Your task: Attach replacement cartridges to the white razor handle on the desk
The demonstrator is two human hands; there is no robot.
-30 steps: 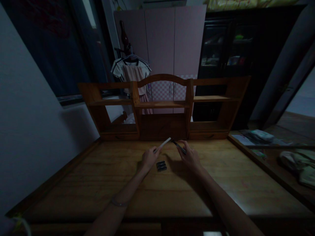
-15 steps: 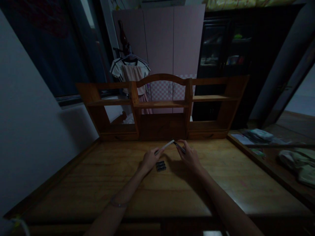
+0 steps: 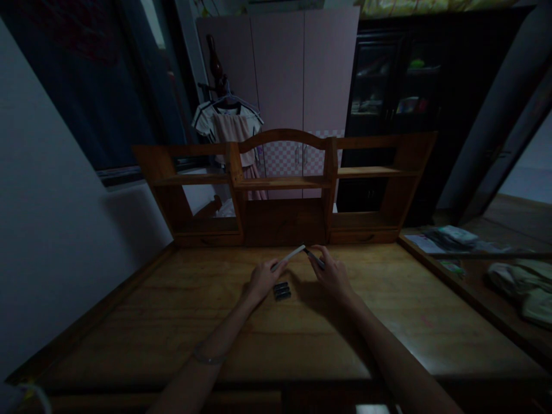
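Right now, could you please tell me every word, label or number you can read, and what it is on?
None can be read. The pale stick in the left hand, the dark piece in the right hand and the small dark blocks on the desk show no legible marks; the papers at the right are too dim and blurred.

**Dim feed, bent at the edges**

My view is badly underexposed, and I cannot place the light source. The wall and wardrobe catch the most light. The right hand drops a soft shadow on the desk. The pale stick in the left hand reads clearly, but the dark tool nearly vanishes. Straight lines bow near the borders, and the corners are murky.
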